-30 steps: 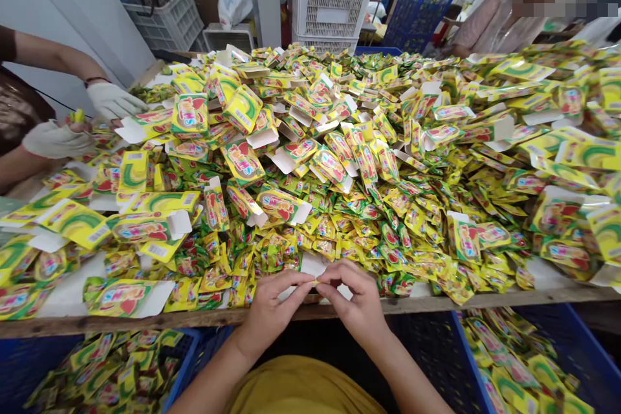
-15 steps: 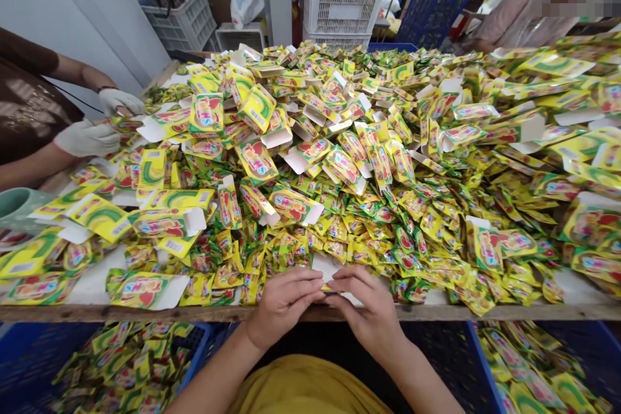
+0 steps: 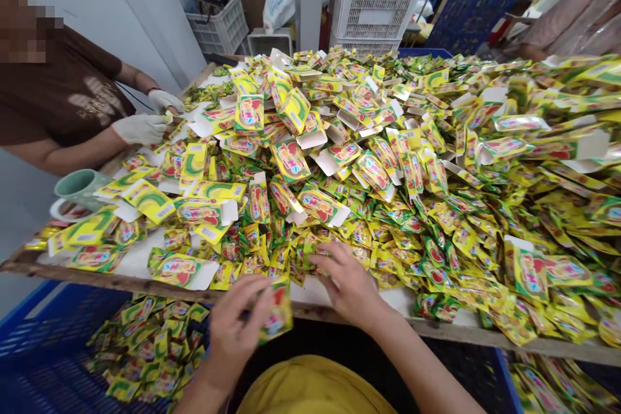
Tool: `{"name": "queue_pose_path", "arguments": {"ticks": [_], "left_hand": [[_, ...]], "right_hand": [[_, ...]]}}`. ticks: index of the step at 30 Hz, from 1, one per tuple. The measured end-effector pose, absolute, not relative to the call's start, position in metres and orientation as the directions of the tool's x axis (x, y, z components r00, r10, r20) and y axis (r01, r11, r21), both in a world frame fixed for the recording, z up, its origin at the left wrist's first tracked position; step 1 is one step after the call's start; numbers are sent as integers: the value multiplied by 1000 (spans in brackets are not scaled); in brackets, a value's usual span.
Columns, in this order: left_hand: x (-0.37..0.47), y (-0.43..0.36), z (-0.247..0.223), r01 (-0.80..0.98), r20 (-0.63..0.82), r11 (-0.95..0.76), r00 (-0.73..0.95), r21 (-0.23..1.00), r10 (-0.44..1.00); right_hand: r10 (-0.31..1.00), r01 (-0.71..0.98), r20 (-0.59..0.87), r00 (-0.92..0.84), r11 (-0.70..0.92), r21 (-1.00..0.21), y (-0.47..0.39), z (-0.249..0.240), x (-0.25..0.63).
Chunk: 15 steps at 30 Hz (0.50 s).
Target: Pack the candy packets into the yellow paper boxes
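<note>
My left hand [image 3: 237,320] is closed on a small yellow-green candy box [image 3: 278,312] printed with red, held just in front of the table's wooden edge. To the right, my right hand [image 3: 345,278] reaches over the near part of the pile, its curled fingertips at a green-yellow sachet [image 3: 306,255]; whether it grips the sachet is hard to tell. Small wrapped sachets [image 3: 388,246] lie thick around that hand. Behind them are heaped many flat boxes [image 3: 290,160], several with white flaps standing open. Another box with an open flap [image 3: 180,270] lies left of my hands near the edge.
A blue crate of filled boxes [image 3: 39,336] stands below the table at left, another [image 3: 512,378] at right. A green mug [image 3: 80,189] sits at the left end. A person's gloved hands [image 3: 140,129] work at far left. White crates [image 3: 373,10] are stacked behind.
My hands have moved apart: the left has gone down and left with the box, the right forward to the sachets. The view has swung to the left, showing more of the other person.
</note>
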<state>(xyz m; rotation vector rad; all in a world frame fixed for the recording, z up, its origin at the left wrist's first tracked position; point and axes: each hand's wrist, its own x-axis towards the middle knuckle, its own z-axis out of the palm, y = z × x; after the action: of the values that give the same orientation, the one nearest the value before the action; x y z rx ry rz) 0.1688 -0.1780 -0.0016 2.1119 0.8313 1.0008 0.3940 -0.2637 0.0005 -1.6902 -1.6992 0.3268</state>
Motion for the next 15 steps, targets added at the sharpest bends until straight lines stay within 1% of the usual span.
{"name": "queue_pose_path", "arguments": {"ticks": [1,2,3,4,5,7,8,9,10,11,12,13,14,15], "left_hand": [[142,-169,-1,373,389,-562,446,738,806],[114,-161,0,476,368,-532,398,700,840],[89,-155,-1,560,359,-499,348,661,866],[68,-152,-1,624,364,-463,289,629,885],[53,-151,0,672,371,-420,226,609,901],[49,-155,1,697,387,-372,146,613,911],[60,-159,1,672,374,-380,162,636,913],[78,-162,2,615,358,-417,224,669,906],[102,-165,1,533,346,-469,320,704,882],[131,-166,1,440,334,-514,424,736,842],[161,-165,-1,360,343,-555,505,750,792],[190,-164,-3,327,346,-594,573,735,743],[217,-162,-5,357,319,-619,619,699,717],[240,-159,-7,436,253,-623,648,649,718]], "right_hand": [[965,816,261,16,138,-561,-254,-3,390],[974,848,225,-37,150,-508,-247,-7,387],[977,863,207,-59,154,-480,-243,-11,385],[976,863,207,-59,154,-481,-242,-15,385],[974,847,223,-44,154,-509,-243,-19,386],[962,768,265,66,120,-629,-247,-24,392],[948,700,270,170,77,-710,-250,-26,395],[925,600,242,292,20,-800,-252,-26,397],[896,465,172,410,-43,-884,-254,-26,399],[862,302,68,502,-101,-948,-254,-25,399],[827,132,-46,561,-145,-981,-254,-24,399],[792,-22,-146,592,-165,-986,-254,-22,398],[763,-143,-217,609,-164,-976,-254,-20,397],[740,-222,-263,619,-156,-962,-254,-18,396]]}}
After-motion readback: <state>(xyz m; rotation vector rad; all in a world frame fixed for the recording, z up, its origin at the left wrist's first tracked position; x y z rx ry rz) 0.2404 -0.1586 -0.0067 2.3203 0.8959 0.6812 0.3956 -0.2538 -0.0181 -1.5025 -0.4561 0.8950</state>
